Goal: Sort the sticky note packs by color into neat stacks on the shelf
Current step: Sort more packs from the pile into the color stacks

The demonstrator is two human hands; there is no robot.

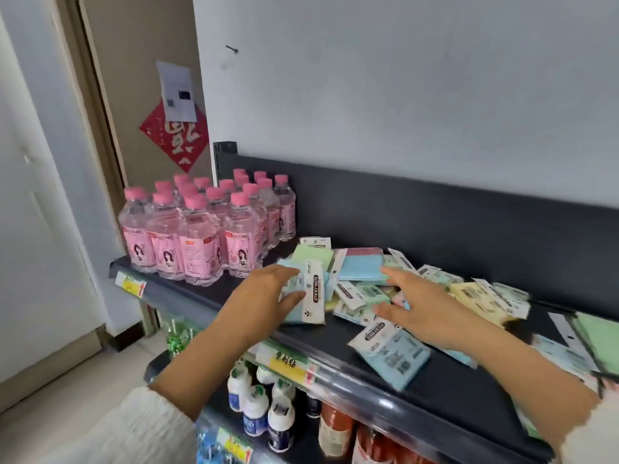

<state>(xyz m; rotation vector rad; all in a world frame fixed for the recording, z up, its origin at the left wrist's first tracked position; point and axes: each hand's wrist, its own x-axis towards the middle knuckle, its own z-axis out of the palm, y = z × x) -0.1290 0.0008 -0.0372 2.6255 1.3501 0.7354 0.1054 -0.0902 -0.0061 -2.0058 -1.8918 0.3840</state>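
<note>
Sticky note packs lie scattered on the dark top shelf [445, 390]. My left hand [264, 296] grips a blue pack [310, 296] with a white "STICKY NOTE" header, thumb under it and fingers over its top. My right hand [425, 309] hovers with spread fingers over the mixed pile [361, 293], holding nothing. A blue pack [392, 358] lies near the front edge below my right hand. At the back sit a green pack [311, 254] and a blue pack on a pink one [363, 266]. Yellow packs [482, 299] and green ones [599, 339] lie to the right.
Several pink-capped water bottles [201, 229] stand on the shelf's left end. A dark back panel [435, 216] rises behind the packs. Below, the lower shelf holds white bottles [264, 410] and red packages [338, 430]. A door with a red decoration [174, 135] is at the left.
</note>
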